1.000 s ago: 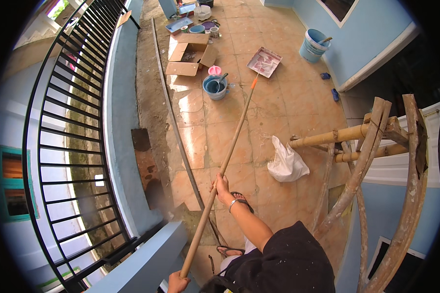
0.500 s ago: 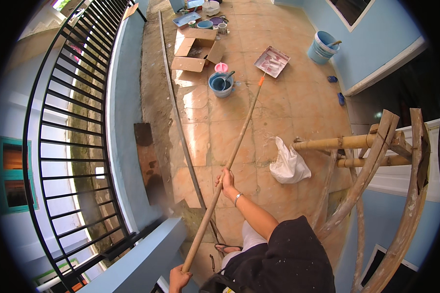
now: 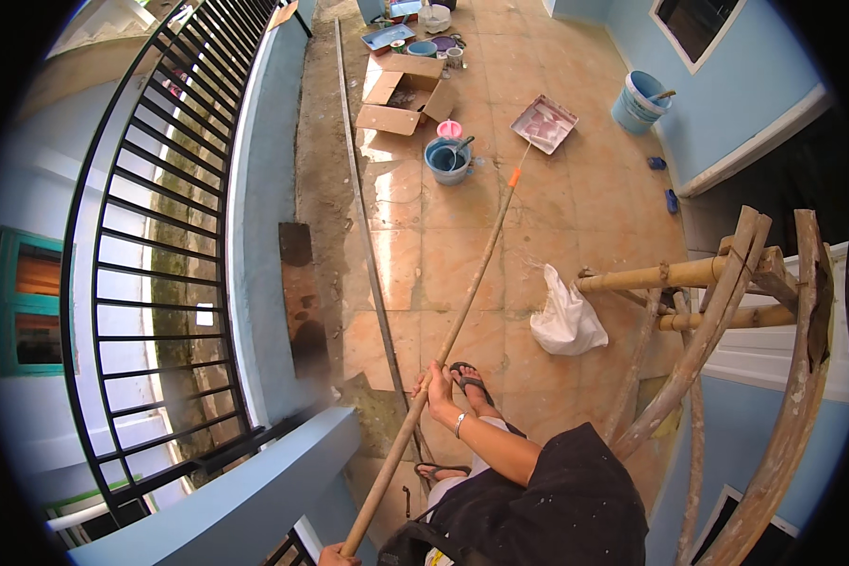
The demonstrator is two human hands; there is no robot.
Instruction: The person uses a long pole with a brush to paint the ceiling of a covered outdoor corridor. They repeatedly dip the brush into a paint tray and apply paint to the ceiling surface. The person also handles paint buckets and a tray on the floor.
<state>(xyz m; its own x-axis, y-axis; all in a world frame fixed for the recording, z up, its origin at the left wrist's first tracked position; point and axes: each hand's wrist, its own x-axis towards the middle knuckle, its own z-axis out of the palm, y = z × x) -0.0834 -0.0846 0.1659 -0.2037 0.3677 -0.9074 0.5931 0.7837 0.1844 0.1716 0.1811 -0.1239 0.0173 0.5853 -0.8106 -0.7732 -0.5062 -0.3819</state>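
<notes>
A long wooden pole (image 3: 470,294) slants across the floor, with my right hand (image 3: 433,391) closed around its middle. Lower down, my left hand (image 3: 336,557) wraps the pole's near end and is partly cut off by the bottom edge. At the far end an orange handle (image 3: 514,176) joins a thin metal rod leading into a paint tray (image 3: 568,139). The tray has a pinkish-white coating, and what looks like a paint roller (image 3: 541,128) lies in it. A bucket of blue paint (image 3: 446,162) with a tool leaning inside stands left of the tray.
A black railing (image 3: 160,304) and low blue wall run along the left. A bamboo scaffold (image 3: 693,274) stands right, beside a white sack (image 3: 566,321). An open cardboard box (image 3: 407,91), another bucket (image 3: 639,104) and blue slippers (image 3: 671,201) lie farther off.
The pole has drawn back toward me, and its rod now meets the tray's near edge. One sandalled foot has stepped forward into view beside my right hand. The whole view has shifted slightly.
</notes>
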